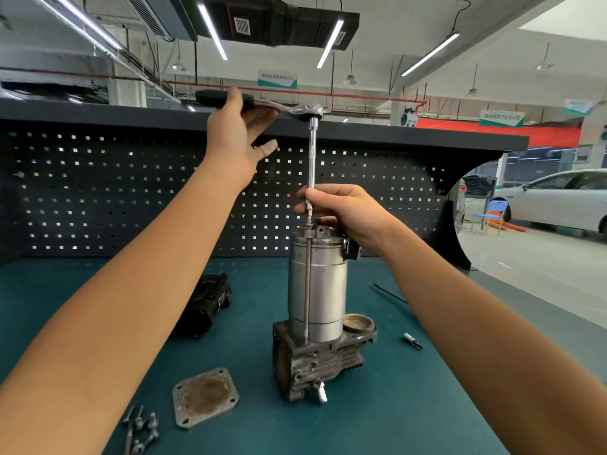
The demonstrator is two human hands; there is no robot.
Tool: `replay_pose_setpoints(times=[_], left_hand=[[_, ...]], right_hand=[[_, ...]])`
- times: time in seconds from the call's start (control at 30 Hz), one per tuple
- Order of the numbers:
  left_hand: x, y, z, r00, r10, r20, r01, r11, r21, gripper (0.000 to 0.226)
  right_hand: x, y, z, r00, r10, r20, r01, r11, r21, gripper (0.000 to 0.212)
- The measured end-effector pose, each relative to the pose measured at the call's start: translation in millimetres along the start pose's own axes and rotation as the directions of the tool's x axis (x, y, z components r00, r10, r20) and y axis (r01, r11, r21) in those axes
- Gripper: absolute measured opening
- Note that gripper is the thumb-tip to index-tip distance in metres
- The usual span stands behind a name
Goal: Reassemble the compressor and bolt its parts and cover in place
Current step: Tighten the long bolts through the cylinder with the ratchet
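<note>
Compressor [318, 284] stands upright mid tabletop [410, 405]. Right grip [348, 211] pinches the extension bar [311, 159] just above its top; left grip [238, 133] is loose, straight fingers pressing the ratchet handle [210, 97]. Cover plate [205, 397] and bolts [141, 428] lie left of the compressor, nearer me.

Compressor [317, 290] stands upright in front of me, centre: silver cylinder on a grimy finned cast base, with an open round port on the base's right. Long bolt [307, 290] runs vertically up the cylinder's left side. Ratchet [295, 110] sits level above, its extension [311, 152] vertical, pointing down at the bolt top. Square cover plate [205, 397] lies flat near left, loose bolts [141, 428] just left of it, nearer me.
</note>
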State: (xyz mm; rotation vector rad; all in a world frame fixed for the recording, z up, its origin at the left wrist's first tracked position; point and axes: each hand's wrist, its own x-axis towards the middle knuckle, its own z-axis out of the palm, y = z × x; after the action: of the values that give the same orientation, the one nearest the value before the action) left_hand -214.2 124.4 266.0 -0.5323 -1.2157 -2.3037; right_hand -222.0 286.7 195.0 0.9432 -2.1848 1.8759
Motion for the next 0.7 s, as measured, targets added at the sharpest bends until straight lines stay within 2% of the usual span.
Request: replay_pose_setpoints(times=[0.07,0.13,0.2,0.23,0.27,0.3,0.37,0.43,0.5,0.6,0.7], left_hand=[[-9,2,5,0.987,0.151,0.047,-0.154,0.985,0.081,0.013],[-24,4,14,0.921,0.365,0.136,-0.386,0.904,0.183,0.005],[-38,6,18,0.758,0.576,0.305,-0.648,0.721,0.246,0.005],[-43,6,19,0.676,0.625,0.391,-0.733,0.627,0.264,0.006],[-45,7,18,0.636,0.635,0.439,-0.769,0.574,0.282,0.007],[-46,8,16,0.645,0.624,0.440,-0.761,0.572,0.305,0.005],[-43,11,10,0.744,0.580,0.331,-0.668,0.659,0.345,0.008],[-36,10,5,0.866,0.470,0.169,-0.499,0.801,0.330,0.009],[-22,9,-1,0.950,0.308,0.050,-0.309,0.908,0.283,0.009],[-7,7,-9,0.996,0.087,-0.027,-0.081,0.982,0.173,0.020],[-4,5,-10,0.998,0.056,0.021,-0.058,0.990,0.129,0.017]], right_hand=[[1,1,0,1.000,-0.014,-0.026,0.014,1.000,0.005,0.010],[0,2,0,0.999,-0.024,-0.041,0.024,1.000,0.014,0.010],[-1,2,-1,0.998,-0.035,-0.056,0.036,0.999,0.017,0.011],[-1,2,-1,0.997,-0.038,-0.060,0.039,0.999,0.016,0.011],[-1,2,-1,0.997,-0.041,-0.061,0.041,0.999,0.012,0.012],[-1,2,-1,0.998,-0.039,-0.059,0.039,0.999,0.010,0.011],[0,2,-1,0.999,-0.021,-0.027,0.022,1.000,0.018,0.008],[2,1,-2,0.999,0.006,0.040,-0.008,0.999,0.039,0.014],[3,0,-3,0.995,0.019,0.098,-0.027,0.997,0.079,0.019],[3,1,-3,0.995,0.004,0.100,-0.015,0.993,0.113,0.017],[4,4,-2,0.999,-0.009,0.042,0.006,0.997,0.077,0.013]])
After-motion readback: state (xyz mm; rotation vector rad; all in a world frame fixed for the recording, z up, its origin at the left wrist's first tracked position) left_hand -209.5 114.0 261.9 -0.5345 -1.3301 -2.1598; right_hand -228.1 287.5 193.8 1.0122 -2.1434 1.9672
